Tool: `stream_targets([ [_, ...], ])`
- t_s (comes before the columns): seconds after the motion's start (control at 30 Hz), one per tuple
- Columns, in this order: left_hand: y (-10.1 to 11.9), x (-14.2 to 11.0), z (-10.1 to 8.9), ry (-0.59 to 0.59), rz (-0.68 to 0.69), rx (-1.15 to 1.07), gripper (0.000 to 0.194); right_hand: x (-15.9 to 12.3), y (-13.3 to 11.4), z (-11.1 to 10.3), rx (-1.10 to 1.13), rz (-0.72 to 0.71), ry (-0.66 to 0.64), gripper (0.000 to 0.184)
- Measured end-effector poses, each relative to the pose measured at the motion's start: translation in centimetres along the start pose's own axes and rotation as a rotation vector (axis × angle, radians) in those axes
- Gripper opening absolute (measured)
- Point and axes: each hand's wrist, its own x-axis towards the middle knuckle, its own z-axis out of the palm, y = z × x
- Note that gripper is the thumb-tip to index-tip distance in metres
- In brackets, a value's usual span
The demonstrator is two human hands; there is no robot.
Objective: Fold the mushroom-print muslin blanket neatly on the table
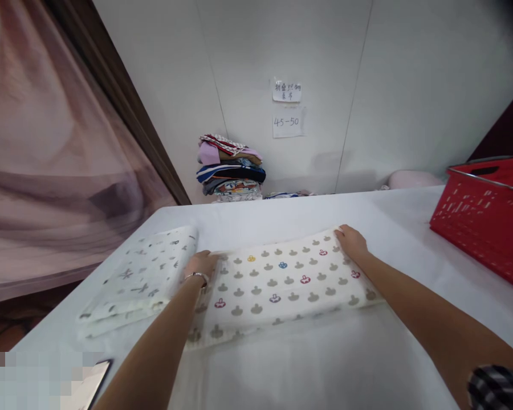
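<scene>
A white cloth (288, 290) printed with grey mushroom shapes and a few coloured ones lies folded in a wide strip on the white table. At its far right corner, my right hand (352, 244) is closed on the edge with the fingertips. My left hand (200, 264), with a bracelet at the wrist, grips the cloth's left end and is slightly blurred. Just left of that hand lies another folded white cloth (147, 270) with a small dark print. The strip's near left corner is smeared by motion.
The white table (316, 370) reaches back toward a pale wall bearing two paper notes (288, 122). A red plastic basket (487, 219) stands on the right. Beyond the far edge rises a stack of folded fabrics (231, 168). A pinkish curtain (60, 159) hangs at left.
</scene>
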Motion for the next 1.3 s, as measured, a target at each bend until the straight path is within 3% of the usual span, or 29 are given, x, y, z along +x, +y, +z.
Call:
stream_targets([
  [0.3, 0.8, -1.6, 0.1, 0.054, -0.091, -0.017, 0.037, 0.2, -0.4, -0.1, 0.015, 0.023, 0.039, 0.035],
  [0.63, 1.9, -2.1, 0.0, 0.040, -0.072, 0.112, 0.038, 0.8, -0.8, 0.3, -0.033, -0.002, -0.056, 0.035],
  [0.73, 2.3, -2.9, -0.1, 0.144, 0.017, 0.182, 0.047, 0.2, -1.2, -0.4, -0.052, -0.011, -0.034, 0.038],
  [0.83, 2.8, -4.8, 0.8, 0.235, 0.262, 0.253, 0.050, -1.3, -2.0, -0.7, -0.091, -0.210, 0.049, 0.046],
  [0.9, 3.2, -6.3, 1.9, 0.200, 0.456, 0.275, 0.052, -2.6, -2.5, -0.4, -0.086, -0.408, 0.025, 0.050],
  [0.97, 3.5, -7.3, 3.1, 0.107, 0.529, 0.276, 0.056, -3.8, -2.8, 0.3, -0.078, -0.522, -0.096, 0.055],
  [1.07, 3.3, -7.8, 4.4, -0.026, 0.458, 0.253, 0.066, -4.8, -2.6, 1.5, -0.084, -0.502, -0.238, 0.060],
  [1.3, 2.9, -7.1, 4.8, -0.072, 0.447, 0.224, 0.070, -4.4, -2.5, 2.1, -0.096, -0.459, -0.226, 0.059],
])
